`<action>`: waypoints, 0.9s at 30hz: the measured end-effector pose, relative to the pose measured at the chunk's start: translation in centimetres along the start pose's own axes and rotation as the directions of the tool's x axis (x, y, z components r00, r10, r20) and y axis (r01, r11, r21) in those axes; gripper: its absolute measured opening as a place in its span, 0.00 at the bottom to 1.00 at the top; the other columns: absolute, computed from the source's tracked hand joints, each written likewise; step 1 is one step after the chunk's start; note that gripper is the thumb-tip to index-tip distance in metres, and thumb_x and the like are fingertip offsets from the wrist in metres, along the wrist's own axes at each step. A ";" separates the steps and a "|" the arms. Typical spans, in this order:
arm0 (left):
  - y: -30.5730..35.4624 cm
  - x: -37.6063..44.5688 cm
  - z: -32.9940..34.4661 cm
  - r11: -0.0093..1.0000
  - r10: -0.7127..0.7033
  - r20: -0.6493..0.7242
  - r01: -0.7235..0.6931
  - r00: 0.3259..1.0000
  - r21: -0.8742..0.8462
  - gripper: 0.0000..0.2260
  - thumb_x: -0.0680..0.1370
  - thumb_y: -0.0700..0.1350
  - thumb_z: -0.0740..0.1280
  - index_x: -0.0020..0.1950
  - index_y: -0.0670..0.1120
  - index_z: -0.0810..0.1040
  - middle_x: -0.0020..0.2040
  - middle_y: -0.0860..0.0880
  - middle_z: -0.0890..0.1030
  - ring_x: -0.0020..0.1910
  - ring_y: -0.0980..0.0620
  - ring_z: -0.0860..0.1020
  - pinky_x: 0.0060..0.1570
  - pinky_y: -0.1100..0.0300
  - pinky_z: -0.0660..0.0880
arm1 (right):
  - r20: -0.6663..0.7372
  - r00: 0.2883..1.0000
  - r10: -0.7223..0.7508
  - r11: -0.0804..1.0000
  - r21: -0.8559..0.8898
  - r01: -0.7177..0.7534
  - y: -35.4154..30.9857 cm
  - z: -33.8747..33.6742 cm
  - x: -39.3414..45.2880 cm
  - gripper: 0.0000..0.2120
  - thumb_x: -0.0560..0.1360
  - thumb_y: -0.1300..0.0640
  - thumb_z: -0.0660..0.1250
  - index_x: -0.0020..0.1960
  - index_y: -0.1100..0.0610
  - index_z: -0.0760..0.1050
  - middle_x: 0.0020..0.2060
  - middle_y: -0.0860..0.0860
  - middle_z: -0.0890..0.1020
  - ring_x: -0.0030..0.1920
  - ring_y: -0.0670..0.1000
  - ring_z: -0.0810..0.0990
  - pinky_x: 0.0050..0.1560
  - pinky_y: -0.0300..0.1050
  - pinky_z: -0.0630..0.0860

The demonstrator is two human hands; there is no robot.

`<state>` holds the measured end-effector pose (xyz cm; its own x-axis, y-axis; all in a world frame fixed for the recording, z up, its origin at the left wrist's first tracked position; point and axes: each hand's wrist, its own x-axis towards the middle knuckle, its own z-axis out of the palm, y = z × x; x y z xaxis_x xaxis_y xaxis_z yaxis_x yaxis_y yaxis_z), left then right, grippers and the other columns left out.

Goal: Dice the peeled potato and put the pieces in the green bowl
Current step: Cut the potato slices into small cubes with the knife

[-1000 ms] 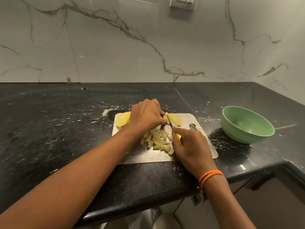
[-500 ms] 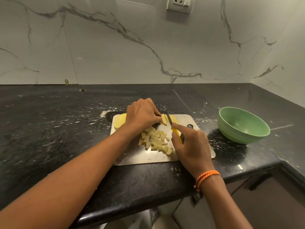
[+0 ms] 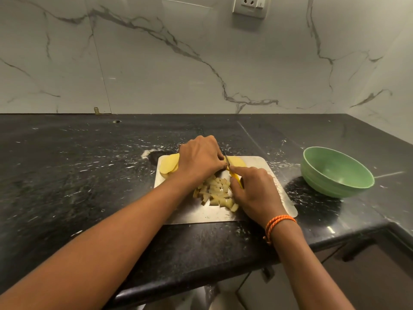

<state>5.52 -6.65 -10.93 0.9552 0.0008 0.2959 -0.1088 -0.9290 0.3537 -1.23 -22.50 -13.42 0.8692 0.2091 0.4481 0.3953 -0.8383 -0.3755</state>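
On a steel cutting board [image 3: 281, 186] lie yellow potato slices [image 3: 168, 164] at the back left and a pile of diced potato pieces [image 3: 215, 192] in the middle. My left hand [image 3: 200, 157] presses down on potato slices at the board's far edge. My right hand [image 3: 257, 193] grips a yellow-handled knife [image 3: 228, 163], its blade set against the potato right beside my left fingertips. More yellow potato [image 3: 237, 161] shows just right of the blade. The green bowl [image 3: 335, 172] stands to the right of the board, with nothing visible inside.
The black stone counter [image 3: 78, 175] ends in a front edge close below the board, with cabinet fronts [image 3: 357, 276] beneath. A marble wall [image 3: 201, 63] with a socket [image 3: 249, 6] runs behind. A second wall closes off the right side beyond the bowl.
The knife blade has shifted left, closer to my left fingertips, and my right hand has come down lower over the board. The view has drifted slightly.
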 end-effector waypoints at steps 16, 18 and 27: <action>0.2 -0.3 0.1 1.000 0.001 -0.016 -0.001 1.000 0.007 0.13 0.76 0.59 0.78 0.57 0.55 0.89 0.45 0.52 0.88 0.41 0.49 0.82 0.48 0.50 0.84 | -0.063 0.998 0.008 0.995 0.101 -0.001 0.4 -3.8 -5.9 0.17 0.78 0.53 0.71 0.67 0.48 0.79 0.27 0.42 0.76 0.29 0.45 0.74 0.34 0.43 0.73; 0.1 -0.3 0.2 1.000 0.028 -0.031 -0.028 0.999 -0.002 0.12 0.76 0.58 0.78 0.56 0.55 0.89 0.46 0.53 0.88 0.40 0.51 0.81 0.46 0.51 0.84 | -0.135 0.990 0.033 0.993 0.118 -0.017 0.8 -3.9 -5.3 0.17 0.78 0.55 0.71 0.67 0.50 0.79 0.23 0.42 0.70 0.25 0.46 0.68 0.30 0.40 0.67; -0.2 -0.3 0.4 0.986 0.159 -0.045 -0.157 0.986 0.056 0.10 0.80 0.53 0.74 0.62 0.61 0.86 0.58 0.54 0.87 0.52 0.48 0.84 0.48 0.53 0.80 | -0.113 0.986 0.125 0.989 -0.060 -0.133 2.2 -3.4 -2.6 0.16 0.79 0.54 0.69 0.66 0.51 0.80 0.33 0.50 0.81 0.33 0.52 0.79 0.36 0.51 0.80</action>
<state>5.34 -6.66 -11.47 0.9124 -0.1308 0.3878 -0.2418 -0.9368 0.2529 -3.59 -26.56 -12.67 0.8727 0.0441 0.4863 0.2577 -0.8875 -0.3819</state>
